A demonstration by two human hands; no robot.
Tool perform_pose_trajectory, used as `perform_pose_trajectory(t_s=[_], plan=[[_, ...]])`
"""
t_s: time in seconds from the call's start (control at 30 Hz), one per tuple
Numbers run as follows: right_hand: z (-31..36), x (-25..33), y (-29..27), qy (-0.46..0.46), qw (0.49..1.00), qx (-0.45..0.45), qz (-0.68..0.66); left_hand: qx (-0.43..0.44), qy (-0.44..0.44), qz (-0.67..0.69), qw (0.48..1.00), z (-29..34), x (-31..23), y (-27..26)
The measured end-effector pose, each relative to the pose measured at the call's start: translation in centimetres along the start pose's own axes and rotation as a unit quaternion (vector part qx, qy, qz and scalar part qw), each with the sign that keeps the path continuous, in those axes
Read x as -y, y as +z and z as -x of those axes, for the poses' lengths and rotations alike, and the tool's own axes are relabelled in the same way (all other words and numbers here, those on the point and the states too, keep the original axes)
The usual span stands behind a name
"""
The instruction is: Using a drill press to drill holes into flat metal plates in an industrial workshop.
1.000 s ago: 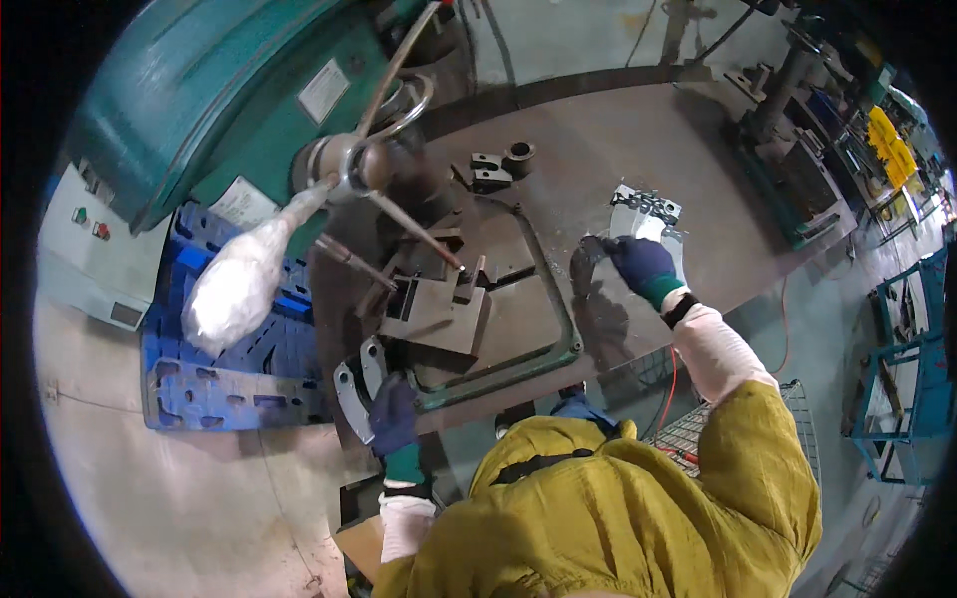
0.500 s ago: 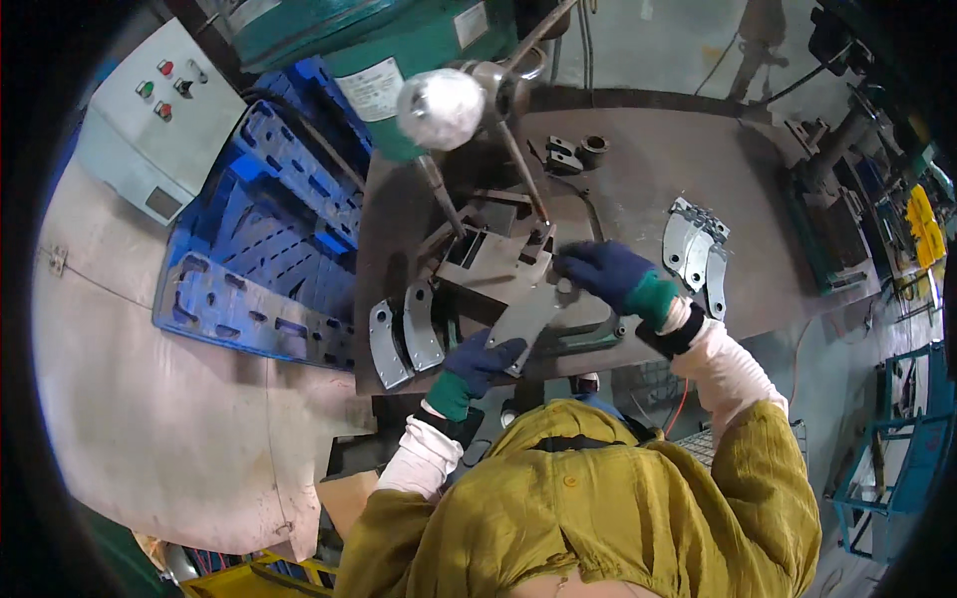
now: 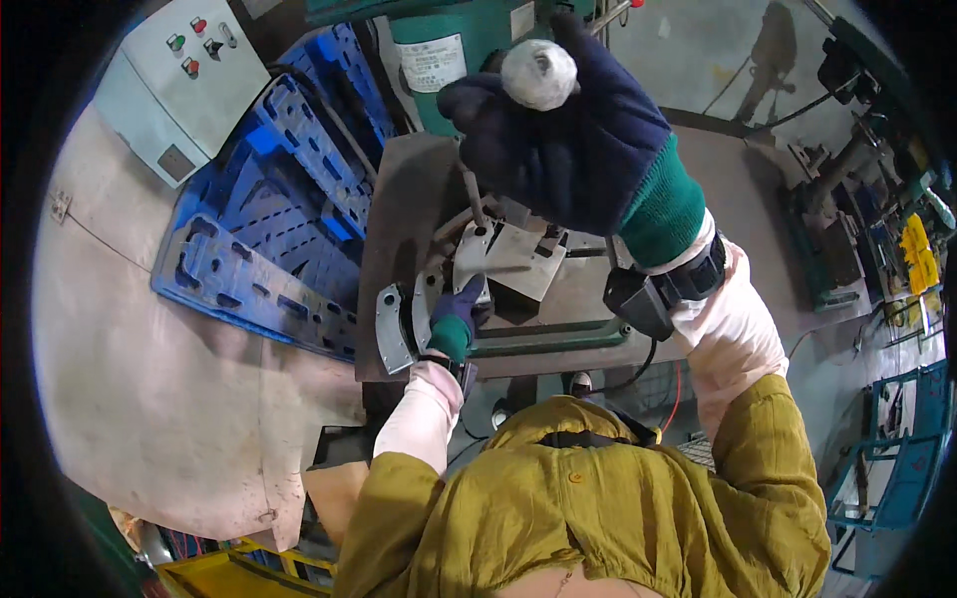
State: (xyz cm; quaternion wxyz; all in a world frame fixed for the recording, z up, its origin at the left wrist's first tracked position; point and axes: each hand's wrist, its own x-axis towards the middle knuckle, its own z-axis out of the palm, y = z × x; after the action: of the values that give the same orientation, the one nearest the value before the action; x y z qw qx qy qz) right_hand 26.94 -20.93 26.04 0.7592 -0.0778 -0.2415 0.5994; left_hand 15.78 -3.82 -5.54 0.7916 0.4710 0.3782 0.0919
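Note:
My right hand (image 3: 588, 135), in a dark blue glove with a green cuff, is closed round a whitish wrapped ball knob (image 3: 539, 75) in front of the green machine (image 3: 435, 25). At the press fixture, my left hand (image 3: 462, 302), gloved alike, grips the lower end of a curved grey metal plate (image 3: 471, 254). The plate's upper end, with a hole, lies beneath a slanted metal rod (image 3: 473, 199). A flat metal block (image 3: 523, 261) sits just right of the plate. Left of my left hand rest two similar curved plates, the outer one (image 3: 396, 331) fully visible.
A green frame bar (image 3: 548, 339) runs along the table's (image 3: 399, 189) near edge. Blue plastic pallets (image 3: 259, 284) and a grey control box (image 3: 184, 85) with buttons stand left. Racks with yellow parts (image 3: 918, 254) are far right. My right arm covers part of the table.
My right hand has left the plate and risen to the ball knob. My left hand has shifted the plate up and left, under the rod. The ball knob sits farther right in view.

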Motion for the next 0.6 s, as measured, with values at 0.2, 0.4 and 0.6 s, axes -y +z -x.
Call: perform_pose_trajectory(t_s=[0.2, 0.4, 0.6], plan=[[-1.8, -0.5, 1.2, 0.002, 0.996, -0.073, -0.048, -0.014, -0.057, 0.054, 0.997, -3.1, 0.3, -1.6], [-1.0, -0.1, -0.4, 0.06, 0.989, -0.095, -0.091, 0.001, -0.047, 0.019, 0.999, -2.3, -0.5, -1.0], [0.5, -4.2, -5.0, -0.017, 0.986, -0.157, 0.053, -0.001, -0.026, 0.012, 1.0, -1.6, -0.6, -1.1]])
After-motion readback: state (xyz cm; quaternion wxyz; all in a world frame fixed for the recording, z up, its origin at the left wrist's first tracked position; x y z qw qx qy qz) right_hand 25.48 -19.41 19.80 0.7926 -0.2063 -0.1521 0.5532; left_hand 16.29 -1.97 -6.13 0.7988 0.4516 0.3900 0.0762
